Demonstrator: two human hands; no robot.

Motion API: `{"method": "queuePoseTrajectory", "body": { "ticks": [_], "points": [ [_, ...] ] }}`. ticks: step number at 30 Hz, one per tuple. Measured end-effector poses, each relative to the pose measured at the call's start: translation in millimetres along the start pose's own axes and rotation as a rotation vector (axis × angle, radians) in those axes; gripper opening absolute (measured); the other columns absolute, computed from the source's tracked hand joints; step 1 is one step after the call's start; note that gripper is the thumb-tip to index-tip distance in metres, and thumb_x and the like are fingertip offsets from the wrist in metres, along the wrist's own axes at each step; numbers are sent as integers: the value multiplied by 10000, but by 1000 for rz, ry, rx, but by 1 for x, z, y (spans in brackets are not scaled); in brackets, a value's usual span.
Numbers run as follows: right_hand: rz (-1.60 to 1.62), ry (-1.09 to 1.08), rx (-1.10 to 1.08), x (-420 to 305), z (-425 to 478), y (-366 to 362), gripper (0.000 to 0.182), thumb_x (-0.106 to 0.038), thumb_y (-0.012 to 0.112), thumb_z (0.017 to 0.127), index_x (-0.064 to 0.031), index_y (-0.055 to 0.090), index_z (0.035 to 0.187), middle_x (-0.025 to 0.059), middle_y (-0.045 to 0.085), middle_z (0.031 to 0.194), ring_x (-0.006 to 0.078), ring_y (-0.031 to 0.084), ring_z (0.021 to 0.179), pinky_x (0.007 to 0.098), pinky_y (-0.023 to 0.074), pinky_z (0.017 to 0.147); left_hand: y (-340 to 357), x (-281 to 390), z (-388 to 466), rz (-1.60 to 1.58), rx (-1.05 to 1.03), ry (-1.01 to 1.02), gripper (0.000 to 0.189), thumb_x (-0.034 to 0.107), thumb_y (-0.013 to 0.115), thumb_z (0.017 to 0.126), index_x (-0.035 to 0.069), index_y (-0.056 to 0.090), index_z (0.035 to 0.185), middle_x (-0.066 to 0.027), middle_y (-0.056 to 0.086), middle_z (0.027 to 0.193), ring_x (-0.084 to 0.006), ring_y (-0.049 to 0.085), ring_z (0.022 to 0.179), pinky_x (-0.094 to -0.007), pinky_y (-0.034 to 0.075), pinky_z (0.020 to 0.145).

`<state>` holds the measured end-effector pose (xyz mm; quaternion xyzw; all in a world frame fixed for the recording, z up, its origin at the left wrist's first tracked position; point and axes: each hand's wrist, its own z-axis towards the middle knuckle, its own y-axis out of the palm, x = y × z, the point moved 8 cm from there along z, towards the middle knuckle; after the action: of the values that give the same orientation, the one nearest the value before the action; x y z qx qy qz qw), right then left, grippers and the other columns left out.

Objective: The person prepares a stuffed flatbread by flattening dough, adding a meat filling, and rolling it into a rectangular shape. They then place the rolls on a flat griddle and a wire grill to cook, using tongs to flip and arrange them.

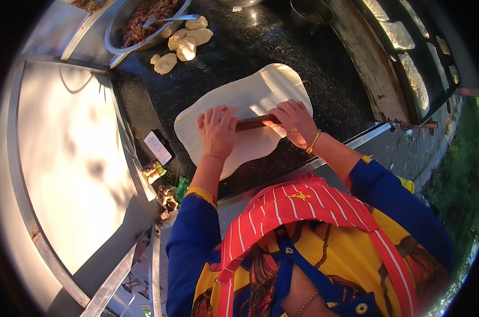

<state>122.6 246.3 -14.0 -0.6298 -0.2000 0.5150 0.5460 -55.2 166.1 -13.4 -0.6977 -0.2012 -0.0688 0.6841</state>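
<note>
A broad, thin sheet of dough (247,91) lies on the dark worktop (326,83). Across it runs a wooden rolling pin (253,123). My left hand (217,130) rests on the pin's left end, and my right hand (294,122), with a bracelet at its wrist, curls over the right end. The palms and the pin's ends are hidden under the hands. Several lumps of dough (186,48) sit beyond the sheet, beside a metal bowl (109,35) of minced filling (148,20) with a spoon (176,18) in it.
A phone (158,147) lies near the left edge, with crumpled wrappers (154,171) and a green item (182,187) closer to me. A metal pot (311,14) stands at the back. On the right, flat dough pieces (414,81) lie on a black surface behind a wooden board (366,59).
</note>
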Motion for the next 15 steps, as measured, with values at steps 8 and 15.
{"method": "queuePoseTrajectory", "body": {
  "ticks": [8,15],
  "points": [
    [-70,-4,2,51,14,3,525,-227,592,914,-97,466,1407,122,426,1483,287,347,1408,455,227,1186,23,34,23,220,86,-58,584,341,432,986,20,361,1469,-147,241,1590,-303,146,1495,-583,49,1179],
    [-8,-99,67,27,-45,-6,331,-173,676,767,-139,611,1091,36,571,1051,240,536,1014,401,393,950,24,76,-55,19,-22,53,518,275,507,966,68,425,1434,-110,395,1524,-278,240,1474,-664,1,1126]
  ]
}}
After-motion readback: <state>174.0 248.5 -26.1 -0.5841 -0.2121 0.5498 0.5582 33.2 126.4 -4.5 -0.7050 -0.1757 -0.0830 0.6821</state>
